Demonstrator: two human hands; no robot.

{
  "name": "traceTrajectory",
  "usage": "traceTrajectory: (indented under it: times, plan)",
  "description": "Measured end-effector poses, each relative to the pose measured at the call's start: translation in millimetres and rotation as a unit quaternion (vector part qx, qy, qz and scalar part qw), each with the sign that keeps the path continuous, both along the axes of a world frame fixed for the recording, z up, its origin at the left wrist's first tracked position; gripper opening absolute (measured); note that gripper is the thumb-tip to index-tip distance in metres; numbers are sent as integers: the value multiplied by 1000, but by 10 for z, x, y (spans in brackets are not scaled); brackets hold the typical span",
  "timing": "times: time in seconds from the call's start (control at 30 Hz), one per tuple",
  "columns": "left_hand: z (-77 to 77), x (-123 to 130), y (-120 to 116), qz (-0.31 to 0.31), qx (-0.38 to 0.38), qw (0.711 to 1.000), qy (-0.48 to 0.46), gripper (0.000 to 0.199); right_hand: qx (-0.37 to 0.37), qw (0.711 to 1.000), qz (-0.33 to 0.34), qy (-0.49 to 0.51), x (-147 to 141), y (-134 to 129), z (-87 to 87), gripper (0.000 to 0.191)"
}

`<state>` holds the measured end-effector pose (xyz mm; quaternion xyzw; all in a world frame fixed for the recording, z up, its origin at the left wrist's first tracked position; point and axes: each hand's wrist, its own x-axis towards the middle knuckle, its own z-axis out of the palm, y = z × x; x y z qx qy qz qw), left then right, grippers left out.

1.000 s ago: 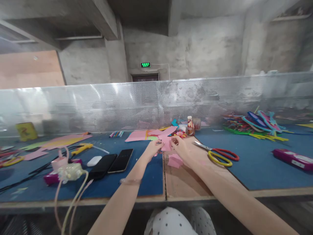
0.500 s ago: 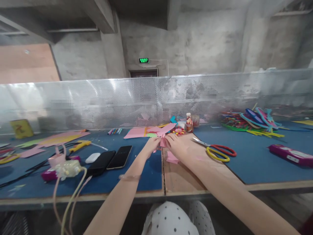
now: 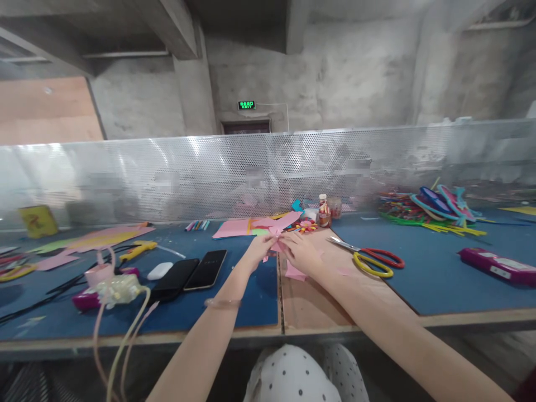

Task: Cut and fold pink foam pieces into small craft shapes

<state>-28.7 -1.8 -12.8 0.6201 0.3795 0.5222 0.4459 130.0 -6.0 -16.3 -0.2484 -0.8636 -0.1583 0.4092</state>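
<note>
Between the fingertips of both hands is a small folded piece of pink paper (image 3: 276,241), partly hidden by the fingers. My left hand (image 3: 260,249) pinches it from the left, and my right hand (image 3: 299,249) grips it from the right with bent fingers. Below my right hand a pink paper scrap (image 3: 295,272) lies on the brown board (image 3: 312,307). Just beyond the hands are larger pink paper sheets (image 3: 232,227) and a red and yellow paper flower (image 3: 307,225). Scissors (image 3: 372,261) with red and yellow handles rest beside my right forearm.
A phone (image 3: 206,269), a black case (image 3: 173,279) and a white earbud case (image 3: 159,271) lie left. Further left are a yellow glue gun (image 3: 138,250) and cables. A bottle (image 3: 324,211) stands behind. Pipe cleaners (image 3: 402,209) and a purple box (image 3: 498,266) are right.
The fingers have shifted slightly on the pink paper, and less of it shows below them now. Both arms stay nearly in place, and the other things have not moved.
</note>
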Motion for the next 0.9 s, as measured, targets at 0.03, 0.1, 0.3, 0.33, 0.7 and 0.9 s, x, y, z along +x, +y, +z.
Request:
traceTrajectory:
  times: [0.03, 0.1, 0.3, 0.33, 0.7, 0.9]
  plan:
    - [-3, -5, 3, 4, -1, 1000, 4, 40, -14, 1000, 10, 19, -3, -2, 8, 29]
    - [-6, -10, 4, 14, -1, 1000, 18, 37, -48, 995, 14, 81, -16, 5, 21, 26]
    - [23, 24, -64, 1, 8, 993, 120, 34, -273, 936, 4, 220, 17, 85, 39, 25]
    - [31, 32, -83, -8, 12, 991, 132, 35, -306, 928, 21, 213, 40, 98, 41, 25]
    - [97, 65, -186, -20, 37, 985, 168, 32, -432, 846, 100, 295, 91, 181, 23, 25]
    - [89, 59, -148, -4, 19, 989, 144, 34, -498, 776, 130, 365, 71, 189, 33, 25]
